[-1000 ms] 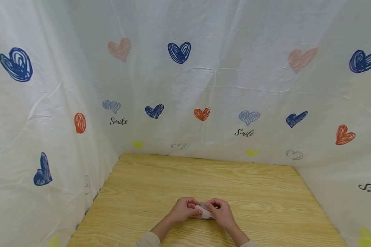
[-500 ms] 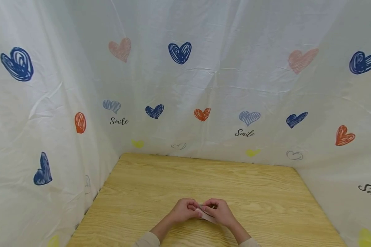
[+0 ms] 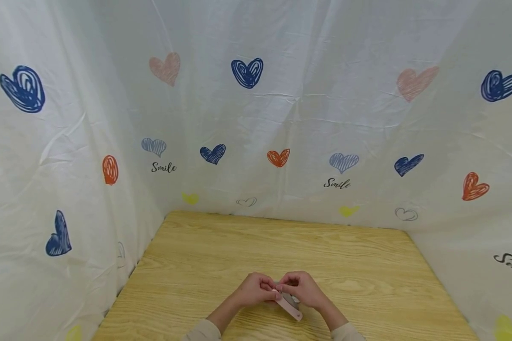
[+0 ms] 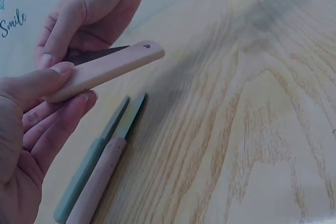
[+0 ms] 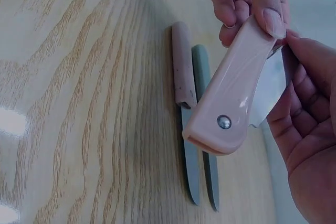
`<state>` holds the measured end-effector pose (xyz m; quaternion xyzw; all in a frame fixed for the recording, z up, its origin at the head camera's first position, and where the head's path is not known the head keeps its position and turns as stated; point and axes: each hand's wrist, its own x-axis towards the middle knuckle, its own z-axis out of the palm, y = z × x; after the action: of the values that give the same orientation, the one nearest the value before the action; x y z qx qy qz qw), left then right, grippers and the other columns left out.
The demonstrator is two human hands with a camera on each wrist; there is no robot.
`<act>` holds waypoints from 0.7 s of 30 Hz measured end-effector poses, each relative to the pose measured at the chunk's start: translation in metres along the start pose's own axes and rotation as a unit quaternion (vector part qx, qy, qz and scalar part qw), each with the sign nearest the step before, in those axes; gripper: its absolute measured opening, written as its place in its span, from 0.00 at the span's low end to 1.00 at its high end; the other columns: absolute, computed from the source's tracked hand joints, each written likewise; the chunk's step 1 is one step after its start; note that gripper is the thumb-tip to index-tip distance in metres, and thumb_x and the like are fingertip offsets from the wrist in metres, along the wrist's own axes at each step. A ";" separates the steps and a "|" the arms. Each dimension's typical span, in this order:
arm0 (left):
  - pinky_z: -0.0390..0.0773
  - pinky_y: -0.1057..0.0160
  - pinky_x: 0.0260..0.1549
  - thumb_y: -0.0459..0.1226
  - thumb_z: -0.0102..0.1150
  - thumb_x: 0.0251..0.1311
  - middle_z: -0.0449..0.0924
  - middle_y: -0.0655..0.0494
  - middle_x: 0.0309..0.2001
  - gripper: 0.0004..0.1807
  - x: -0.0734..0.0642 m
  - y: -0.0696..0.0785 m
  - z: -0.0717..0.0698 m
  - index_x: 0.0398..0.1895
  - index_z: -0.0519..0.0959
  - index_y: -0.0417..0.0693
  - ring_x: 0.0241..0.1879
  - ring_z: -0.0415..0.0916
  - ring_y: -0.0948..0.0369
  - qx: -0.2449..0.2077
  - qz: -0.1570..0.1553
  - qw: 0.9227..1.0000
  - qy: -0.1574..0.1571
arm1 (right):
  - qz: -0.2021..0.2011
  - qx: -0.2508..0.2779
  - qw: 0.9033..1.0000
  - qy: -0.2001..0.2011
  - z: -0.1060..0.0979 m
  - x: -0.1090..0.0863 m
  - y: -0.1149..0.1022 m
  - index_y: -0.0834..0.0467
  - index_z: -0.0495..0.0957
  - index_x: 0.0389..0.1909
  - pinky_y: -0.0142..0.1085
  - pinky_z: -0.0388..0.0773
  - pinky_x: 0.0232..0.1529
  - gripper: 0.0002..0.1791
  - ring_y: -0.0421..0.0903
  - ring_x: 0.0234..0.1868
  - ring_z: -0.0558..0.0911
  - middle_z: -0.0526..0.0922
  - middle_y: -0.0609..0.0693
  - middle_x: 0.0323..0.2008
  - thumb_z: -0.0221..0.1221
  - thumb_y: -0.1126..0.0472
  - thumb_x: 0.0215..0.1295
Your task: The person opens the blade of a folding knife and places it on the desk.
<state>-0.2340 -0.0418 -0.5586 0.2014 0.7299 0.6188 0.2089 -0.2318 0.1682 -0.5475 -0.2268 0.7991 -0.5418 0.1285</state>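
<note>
A folding knife with a glossy pink handle (image 5: 229,87) is held up between both hands, its metal blade (image 5: 270,95) partly swung out of the handle slot. My left hand (image 3: 256,290) grips one end of the handle between thumb and fingers. At the blade, the thumb and fingers of my right hand (image 5: 315,124) pinch it from the other side. The riveted free end of the handle points toward my body in the head view. Below the hands in the wrist views lie a pink-handled knife (image 4: 97,184) and a green-handled knife (image 4: 84,177), side by side.
A light wood-grain table (image 3: 222,246) spans the area beneath the hands. White curtains (image 3: 298,113) printed with hearts and the word Smile surround it at the back and both sides.
The pink handle has turned so its riveted end now sticks out below the right hand, with more of the blade showing. The right hand has shifted slightly from the handle; the left stays nearly still.
</note>
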 end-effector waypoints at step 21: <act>0.86 0.51 0.35 0.32 0.67 0.56 0.86 0.41 0.31 0.09 0.000 -0.002 0.000 0.36 0.83 0.33 0.32 0.85 0.57 -0.032 0.004 0.999 0.025 | 0.043 0.049 0.995 0.070 -0.009 -0.003 -0.001 0.67 0.85 0.39 0.31 0.83 0.34 0.15 0.37 0.31 0.83 0.88 0.57 0.36 0.65 0.57 0.61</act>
<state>-0.2339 -0.0422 -0.5605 0.1817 0.7138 0.6477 0.1948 -0.2328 0.1764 -0.5430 -0.1476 0.7875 -0.5889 0.1063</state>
